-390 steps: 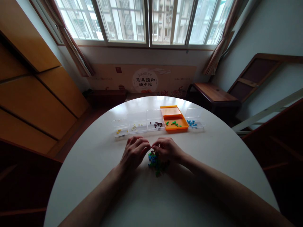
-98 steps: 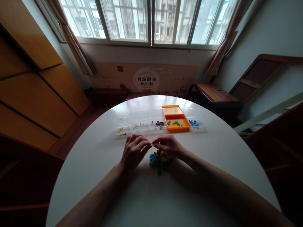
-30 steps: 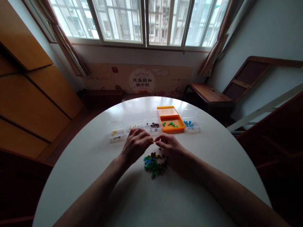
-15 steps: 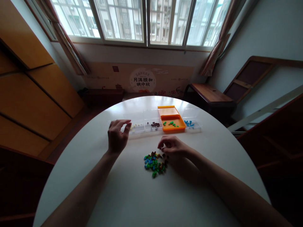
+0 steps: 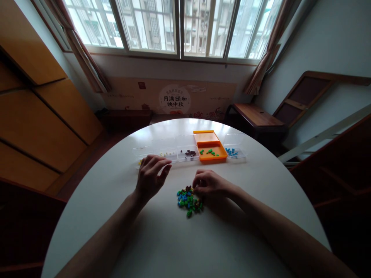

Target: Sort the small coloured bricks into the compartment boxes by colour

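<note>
Mostly, one pile of small bricks sits in the middle of the round white surface, about halfway between its left and right edges. It has green, blue, brown and a few yellow bricks, too many and too tiny to count. Two hands are out, well apart from each other. The right hand has bent fingers at the pile's far right side; I cannot tell if it pinches a brick. The left hand is up nearer the boxes, with a gap between thumb and fingers. Five boxes stand in one row toward the far edge: four clear, one orange. From the left, the first clear box, partly hidden by the left hand, has yellow bits. The second has pale bits, the third dark brown ones. The orange box has green bricks, and the last clear box has blue ones.
</note>
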A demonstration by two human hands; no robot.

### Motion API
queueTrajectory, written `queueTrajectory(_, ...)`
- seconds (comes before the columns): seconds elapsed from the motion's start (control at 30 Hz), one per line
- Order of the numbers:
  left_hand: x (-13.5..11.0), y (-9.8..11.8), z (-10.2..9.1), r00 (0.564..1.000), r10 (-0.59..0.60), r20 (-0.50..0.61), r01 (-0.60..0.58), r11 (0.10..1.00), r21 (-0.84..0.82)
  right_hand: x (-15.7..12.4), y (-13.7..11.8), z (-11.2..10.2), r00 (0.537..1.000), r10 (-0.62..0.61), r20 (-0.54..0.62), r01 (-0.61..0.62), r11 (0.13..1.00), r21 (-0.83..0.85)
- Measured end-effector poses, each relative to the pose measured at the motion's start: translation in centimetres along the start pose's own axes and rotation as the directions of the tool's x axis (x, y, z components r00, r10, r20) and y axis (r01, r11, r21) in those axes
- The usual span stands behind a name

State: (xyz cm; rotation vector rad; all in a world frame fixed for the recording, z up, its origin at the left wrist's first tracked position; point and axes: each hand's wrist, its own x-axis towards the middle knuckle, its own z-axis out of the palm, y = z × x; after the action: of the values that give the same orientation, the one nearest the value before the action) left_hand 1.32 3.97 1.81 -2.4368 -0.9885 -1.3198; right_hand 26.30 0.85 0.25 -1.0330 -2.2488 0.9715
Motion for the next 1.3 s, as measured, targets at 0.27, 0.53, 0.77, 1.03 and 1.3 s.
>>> queueTrajectory(0.27, -0.2, 0.5, 0.3, 0.999, 0.027, 0.035, -0.026, 0.999, -0.048, 0.3, 0.3, 0.2, 0.999, 0.016, -0.041, -0.015, 0.999, 0.047)
queueTrajectory(0.53, -0.4, 1.7, 0.6, 0.977, 0.144, 0.156, -0.13, 0.987, -0.099, 1.1, 0.5, 1.3, 0.968, 0.083, -0.235, -0.007, 0.951, 0.309)
queueTrajectory(0.77, -0.5, 2.4, 0.7, 0.956, 0.201, 0.211, -0.17, 0.973, -0.157, 1.4, -0.9, 2.3, 0.95, 0.098, -0.297, 0.052, 0.887, 0.458)
queueTrajectory(1.03, -0.7, 2.4, 0.8, 0.956, 0.209, 0.205, -0.176, 0.97, -0.17, 1.7, -0.6, 3.0, 0.927, 0.124, -0.355, 0.086, 0.849, 0.521)
queueTrajectory(1.3, -0.6, 2.2, 1.1, 0.983, 0.101, 0.151, -0.069, 0.977, -0.204, 1.6, -0.5, 3.1, 0.92, 0.097, -0.378, 0.136, 0.828, 0.544)
